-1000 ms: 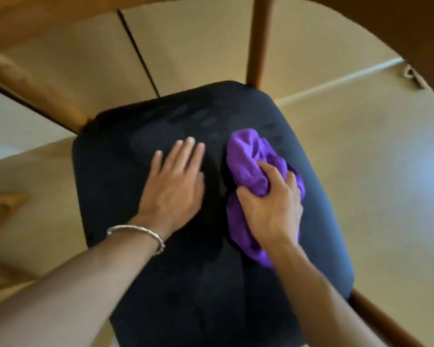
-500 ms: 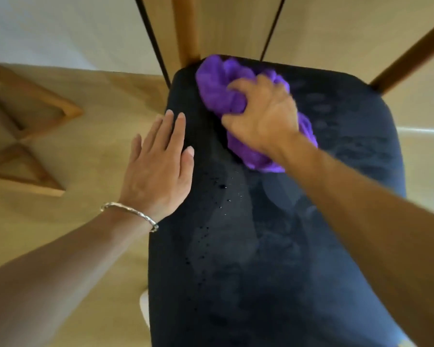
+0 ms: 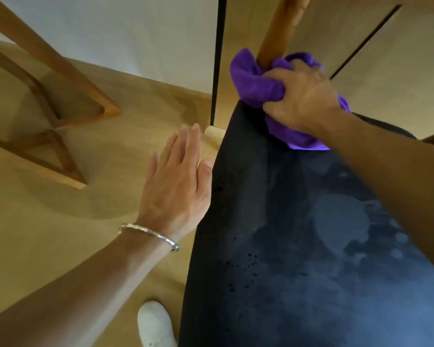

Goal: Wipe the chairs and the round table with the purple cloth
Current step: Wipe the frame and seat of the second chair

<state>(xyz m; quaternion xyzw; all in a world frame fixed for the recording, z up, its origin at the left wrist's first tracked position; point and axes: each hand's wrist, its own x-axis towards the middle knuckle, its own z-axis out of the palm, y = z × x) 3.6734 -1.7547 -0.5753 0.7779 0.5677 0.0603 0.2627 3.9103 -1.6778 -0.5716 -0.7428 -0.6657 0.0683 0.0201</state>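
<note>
Fingers [image 3: 277,77], cloth [image 3: 253,83] now seemingly around post [image 3: 281,26]

right hand [image 3: 301,96] | carries purple cloth [image 3: 257,83] from seat middle to back corner, against wooden post [image 3: 277,33] | left hand [image 3: 177,181] slides off seat [image 3: 298,246] to its edge

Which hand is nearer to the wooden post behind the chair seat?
Right. The right hand presses the purple cloth against the post; the left hand lies open at the left edge of the seat.
</note>
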